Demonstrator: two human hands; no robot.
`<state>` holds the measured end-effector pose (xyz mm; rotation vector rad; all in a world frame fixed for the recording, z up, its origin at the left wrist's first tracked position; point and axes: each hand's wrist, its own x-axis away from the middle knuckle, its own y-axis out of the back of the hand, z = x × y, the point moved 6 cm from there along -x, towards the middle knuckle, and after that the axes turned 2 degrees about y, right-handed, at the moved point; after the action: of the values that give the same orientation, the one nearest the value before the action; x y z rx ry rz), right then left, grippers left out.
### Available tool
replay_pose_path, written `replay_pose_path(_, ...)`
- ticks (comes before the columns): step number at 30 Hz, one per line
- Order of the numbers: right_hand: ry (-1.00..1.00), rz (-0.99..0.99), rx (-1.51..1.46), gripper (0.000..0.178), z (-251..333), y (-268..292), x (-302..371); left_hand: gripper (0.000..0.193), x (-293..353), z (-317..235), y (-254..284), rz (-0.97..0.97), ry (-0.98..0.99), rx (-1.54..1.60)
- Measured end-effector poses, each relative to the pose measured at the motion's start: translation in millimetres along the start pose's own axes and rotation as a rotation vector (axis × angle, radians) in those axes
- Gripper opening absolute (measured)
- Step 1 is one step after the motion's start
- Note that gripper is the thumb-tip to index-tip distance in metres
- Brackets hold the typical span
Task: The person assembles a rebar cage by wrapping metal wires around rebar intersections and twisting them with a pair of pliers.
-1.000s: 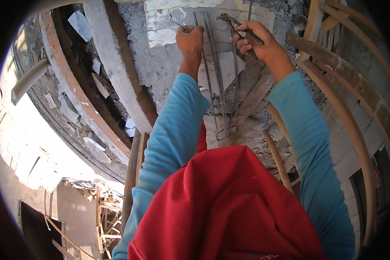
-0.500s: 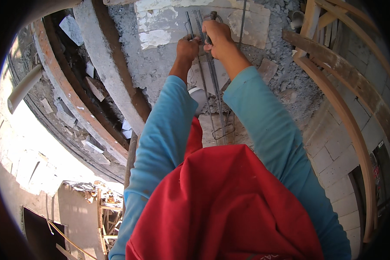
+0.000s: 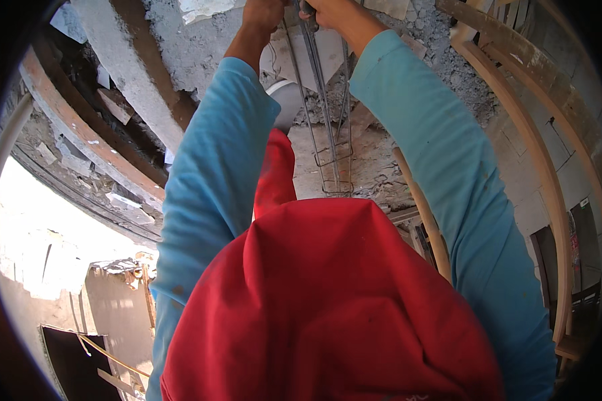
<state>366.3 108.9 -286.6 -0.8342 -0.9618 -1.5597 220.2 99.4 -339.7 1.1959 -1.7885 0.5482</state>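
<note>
At the upper edge, my left hand [image 3: 263, 15] is closed beside the thin steel reinforcing bars [image 3: 316, 63]; its fingertips and whatever they pinch are hidden. My right hand [image 3: 338, 12], partly cut off by the edge, is wrapped round a dark metal hand tool [image 3: 306, 11] against the same bars. Only one end of that tool shows, so its exact kind is unclear. The bars run down toward me, and bent wire stirrups [image 3: 333, 155] frame their lower end. Both arms are stretched forward in blue sleeves.
A concrete beam [image 3: 130, 57] and a curved, rusty-brown beam [image 3: 90, 130] lie at left, with rubble between them. Timber pieces [image 3: 525, 130] stand at right before a block wall [image 3: 515, 180]. A wooden pole [image 3: 423, 207] leans by my right sleeve. Rough concrete [image 3: 448, 73] lies ahead.
My view has shifted, so both hands and the bars sit higher in the picture. Both hands stay closed at the bars, and more of the lower stirrups and a wooden pole show.
</note>
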Motion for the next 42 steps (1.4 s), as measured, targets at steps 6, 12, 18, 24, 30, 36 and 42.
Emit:
replay_pose_path(6, 0.010, 0.015, 0.001, 0.022, 10.1, 1.9, 8.0, 0.031, -5.7, -2.0, -9.2, -0.006, -0.060, 0.185)
replay_pose_path(12, 0.078, -0.083, -0.110, 0.022, 8.7, 18.9, 5.1, 0.026, -13.8, -6.0, -15.7, -0.034, -0.041, 0.094)
replay_pose_path(18, -0.026, -0.089, 0.231, 0.029, 19.9, -6.4, 31.9, 0.024, -15.8, 10.3, -3.2, -0.025, -0.032, 0.154)
replay_pose_path(24, 0.076, -0.399, 0.455, 0.046, 17.0, -20.5, 16.7, 0.029, 5.4, -7.2, 1.3, 0.016, -0.020, 0.180)
replay_pose_path(30, -0.019, -0.181, 0.231, 0.031, -2.7, 3.2, 25.9, 0.037, -3.1, -4.0, 8.8, 0.003, 0.023, -0.045)
replay_pose_path(36, 0.051, 0.330, -0.073, 0.031, 1.7, 86.3, 55.8, 0.034, 1.8, -5.2, 22.1, -0.173, -0.060, -0.371)
replay_pose_path(42, -0.032, 0.367, -0.026, 0.044, 9.8, 90.9, 69.3, 0.031, 73.1, -3.6, 59.8, -0.211, -0.187, -0.298)
